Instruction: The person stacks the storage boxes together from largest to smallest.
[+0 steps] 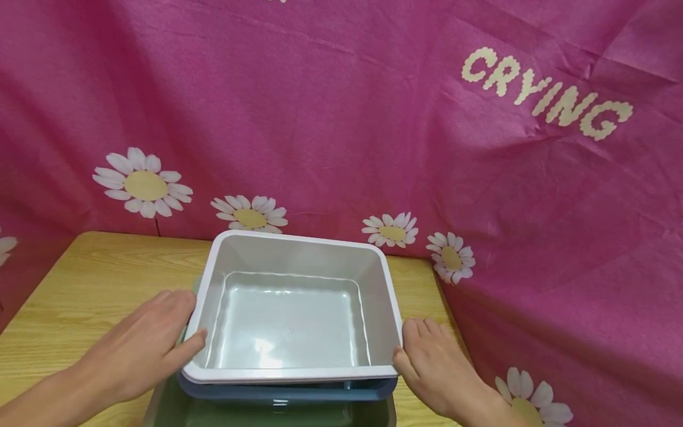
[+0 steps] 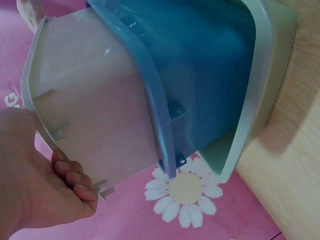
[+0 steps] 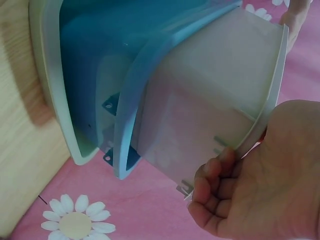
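Note:
A white rectangular plastic bin [image 1: 288,320] is tilted toward me, its inside bare. My left hand [image 1: 146,347] grips its left rim, thumb on top and fingers curled underneath, as the left wrist view shows. On the opposite rim my right hand [image 1: 440,367] holds on the same way, its fingers [image 3: 215,185] hooked under the edge. The white bin's lower part sits inside a blue bin [image 2: 210,65], raised well above that one's rim. The blue bin in turn stands partly inside a pale green bin [image 2: 270,100], lowest of the three.
Under the bins is a light wooden table [image 1: 85,284]. A pink cloth [image 1: 320,118] with printed daisies and lettering hangs behind and along the right side, close to the table's edges.

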### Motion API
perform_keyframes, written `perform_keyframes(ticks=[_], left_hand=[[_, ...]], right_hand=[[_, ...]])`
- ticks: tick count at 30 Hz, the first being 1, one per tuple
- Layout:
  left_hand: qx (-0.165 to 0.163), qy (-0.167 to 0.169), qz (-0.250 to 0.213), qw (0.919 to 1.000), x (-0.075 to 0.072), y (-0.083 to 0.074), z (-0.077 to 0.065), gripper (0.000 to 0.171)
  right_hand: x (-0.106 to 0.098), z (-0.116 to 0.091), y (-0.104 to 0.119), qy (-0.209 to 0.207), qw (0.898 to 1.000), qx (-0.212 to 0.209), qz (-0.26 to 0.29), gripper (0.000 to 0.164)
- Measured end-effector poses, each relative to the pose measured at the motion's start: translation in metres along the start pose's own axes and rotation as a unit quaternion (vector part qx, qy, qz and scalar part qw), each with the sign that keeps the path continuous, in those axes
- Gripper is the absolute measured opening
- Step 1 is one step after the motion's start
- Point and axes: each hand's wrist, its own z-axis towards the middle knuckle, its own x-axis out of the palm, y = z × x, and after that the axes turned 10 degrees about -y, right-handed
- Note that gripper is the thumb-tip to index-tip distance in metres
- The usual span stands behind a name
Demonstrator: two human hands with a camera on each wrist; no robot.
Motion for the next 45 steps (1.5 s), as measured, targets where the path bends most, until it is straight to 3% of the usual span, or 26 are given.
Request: perform_keyframes(ticks=[10,16,28,37,45], left_hand=[[0.005,-0.009,0.0,0.9999,0.011,0.003,-0.001,0.04],[-0.009,0.016,-0.009,0.9998,0.017,0.005,0.001,0.045],[-0.009,0.012,-0.006,0.9999,0.027,0.007,0.001,0.036],[-0.015,0.026,0.005,0.9995,0.032,0.01,0.001,0.039],[-0.008,0.023,0.005,0.9997,0.038,0.012,0.001,0.036]], right_hand=[[0.009,0.002,-0.002,0.051,0.998,0.032,0.011,0.015],[0.014,0.003,-0.002,0.072,0.996,0.047,0.018,0.014],[0.026,0.001,-0.006,0.045,0.998,0.023,0.021,0.015],[0.034,0.0,-0.007,0.041,0.999,0.018,0.027,0.018],[0.041,-0.002,-0.009,0.011,1.0,-0.001,0.028,0.019]])
